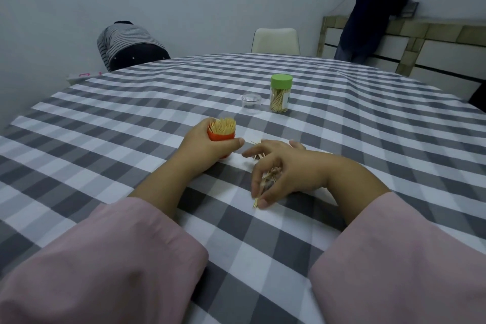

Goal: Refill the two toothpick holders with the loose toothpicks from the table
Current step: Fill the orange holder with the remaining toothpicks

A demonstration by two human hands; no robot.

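**Orange holder in the left hand, loose toothpicks under the right**

The left hand [207, 143] is wrapped around the orange toothpick holder [221, 134], fingers on its far side and the thumb lying across its near side. The holder stands upright on the tabletop [105, 123] with its mouth open, packed with toothpicks whose tips rise above the rim.

Just to the right of that hand, the right hand [284, 168] hovers low over the checked cloth with its fingers curled downward around a small bunch of loose toothpicks [268, 177]. The thumb and a fingertip pinch the near end of the bunch against the cloth, and a few tips poke out below the thumb. More loose toothpicks [256, 142] lie on the tabletop between the two hands, partly hidden behind the right hand's fingers; how many there are cannot be told.

Beyond both hands, farther across the tabletop, stands the second holder [280, 97], a clear jar with a green lid on top and toothpicks visible inside. Just left of it, apart from it, sits a small clear cap [251, 101].

Both forearms wear pink sleeves [100, 265] and rest on the near part of the tabletop. At the far side of the tabletop are a white chair [275, 41], a person in a striped top [126, 39] bent forward, and a person in dark clothes [373, 8] standing at a counter.
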